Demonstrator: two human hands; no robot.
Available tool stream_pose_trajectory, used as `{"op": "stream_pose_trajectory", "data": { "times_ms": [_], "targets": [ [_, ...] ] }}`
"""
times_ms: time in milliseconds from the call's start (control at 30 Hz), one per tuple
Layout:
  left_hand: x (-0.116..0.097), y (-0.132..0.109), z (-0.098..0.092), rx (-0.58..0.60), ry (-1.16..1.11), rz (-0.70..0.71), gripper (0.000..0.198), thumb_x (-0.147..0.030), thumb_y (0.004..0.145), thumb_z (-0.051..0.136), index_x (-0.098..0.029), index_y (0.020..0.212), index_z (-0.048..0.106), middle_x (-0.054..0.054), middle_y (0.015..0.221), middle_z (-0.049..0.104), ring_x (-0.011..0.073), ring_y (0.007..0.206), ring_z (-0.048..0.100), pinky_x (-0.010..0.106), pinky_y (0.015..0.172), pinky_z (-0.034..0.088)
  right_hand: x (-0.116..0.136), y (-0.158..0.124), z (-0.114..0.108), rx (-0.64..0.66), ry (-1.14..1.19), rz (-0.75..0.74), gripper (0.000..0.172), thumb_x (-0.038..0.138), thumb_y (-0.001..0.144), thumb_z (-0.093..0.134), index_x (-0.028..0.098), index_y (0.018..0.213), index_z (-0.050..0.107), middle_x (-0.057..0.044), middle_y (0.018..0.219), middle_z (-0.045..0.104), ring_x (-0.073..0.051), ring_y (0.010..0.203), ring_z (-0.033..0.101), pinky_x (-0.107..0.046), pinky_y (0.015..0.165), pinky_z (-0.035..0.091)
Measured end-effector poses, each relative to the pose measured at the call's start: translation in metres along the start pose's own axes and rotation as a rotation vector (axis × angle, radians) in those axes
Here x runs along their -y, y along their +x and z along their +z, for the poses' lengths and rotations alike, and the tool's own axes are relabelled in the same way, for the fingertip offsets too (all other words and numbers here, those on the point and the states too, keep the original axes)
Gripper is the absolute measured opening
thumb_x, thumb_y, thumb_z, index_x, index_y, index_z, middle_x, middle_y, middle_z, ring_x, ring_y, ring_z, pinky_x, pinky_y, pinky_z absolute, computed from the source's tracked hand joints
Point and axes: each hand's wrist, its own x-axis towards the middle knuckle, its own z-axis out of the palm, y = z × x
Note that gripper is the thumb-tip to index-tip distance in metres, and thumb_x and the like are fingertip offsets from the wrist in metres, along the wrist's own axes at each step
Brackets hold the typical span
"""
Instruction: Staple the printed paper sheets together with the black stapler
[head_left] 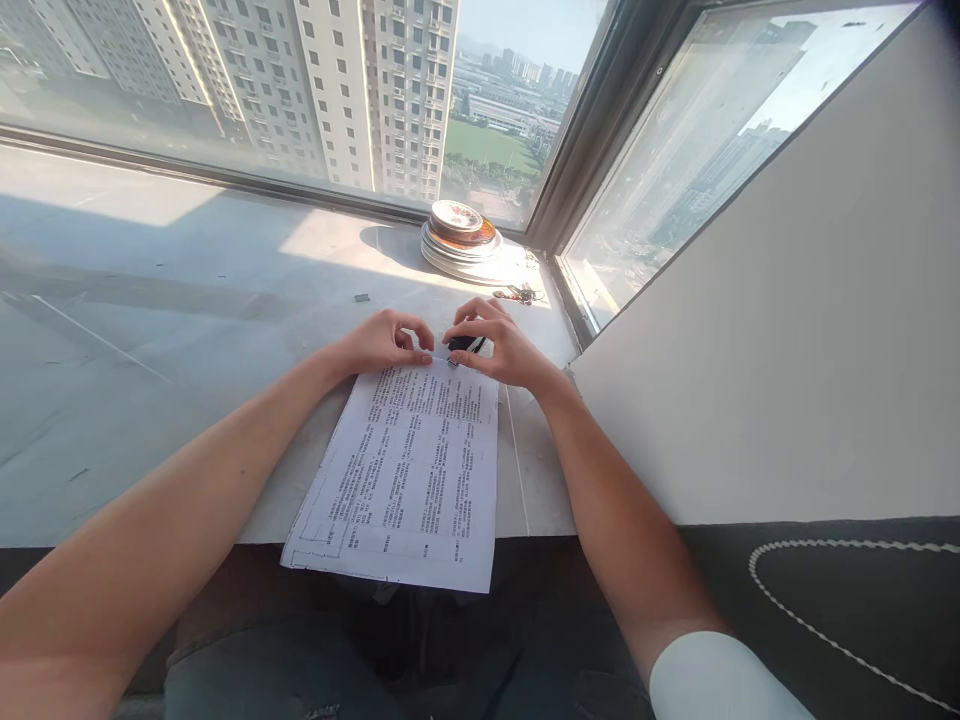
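Observation:
A printed sheet of paper (409,470), perhaps several sheets together, lies on the pale sill, its near end hanging over the front edge. At its far left edge is my left hand (382,343), fingers curled, thumb and fingertips closed on the paper's edge. My right hand (499,340) is just to the right, its fingers bent round a small black object (463,343) with a light metallic side. This object sits at the paper's far edge; its exact kind is too small and too covered to make out.
A stack of plates (459,245) stands at the back by the window frame (577,130). Before it lies a small dark tangle (519,294). A small grey strip (362,297) rests on the sill (187,300). A white wall (765,350) bounds the right side.

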Motion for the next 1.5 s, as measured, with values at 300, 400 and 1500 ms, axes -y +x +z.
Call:
{"op": "stream_pose_trajectory", "data": {
  "times_ms": [300,400,1500],
  "targets": [
    [-0.004,0.001,0.004,-0.043,-0.030,-0.005,0.039,-0.037,0.071,0.087,-0.020,0.091,0.059,-0.001,0.079,0.063,0.0126,0.060,0.060,0.025,0.052,0.045,-0.003,0.004,0.008,-0.015,0.408,0.006,0.020,0.034,0.100,0.058,0.027,0.098,0.077,-0.005,0.140,0.056,-0.027,0.134,0.051,-0.043,0.110,0.048],
    [-0.005,0.002,0.007,-0.093,-0.011,-0.011,0.048,-0.035,0.067,0.091,-0.022,0.089,0.050,-0.002,0.083,0.060,0.0115,0.060,0.058,0.025,0.053,0.045,-0.006,0.007,0.014,-0.086,0.514,0.050,0.024,0.040,0.098,0.063,0.028,0.116,0.073,-0.006,0.143,0.056,-0.027,0.137,0.050,-0.044,0.114,0.048],
    [0.004,0.001,-0.003,-0.386,0.569,0.054,0.036,-0.052,0.077,0.083,-0.024,0.097,0.072,0.006,0.094,0.064,0.0243,0.086,0.063,0.038,0.078,0.053,-0.042,0.001,0.005,0.097,0.298,0.459,0.020,0.026,0.082,0.068,0.020,0.099,0.077,-0.004,0.091,0.073,-0.019,0.084,0.065,-0.031,0.079,0.049]
  ]
}}
